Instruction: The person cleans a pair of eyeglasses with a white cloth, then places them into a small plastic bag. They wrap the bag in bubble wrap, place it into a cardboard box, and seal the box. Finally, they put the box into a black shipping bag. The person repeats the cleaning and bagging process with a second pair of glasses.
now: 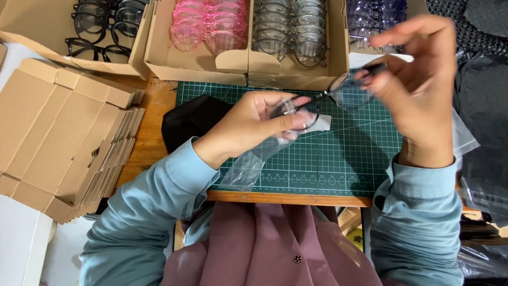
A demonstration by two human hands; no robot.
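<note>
Glasses point(323, 100) between left hand point(254, 124) – right hand point(418, 85).

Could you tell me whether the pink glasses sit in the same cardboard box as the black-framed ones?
No, the pink glasses fill their own box compartment, while the black-framed glasses lie in a separate box to the left.
</note>
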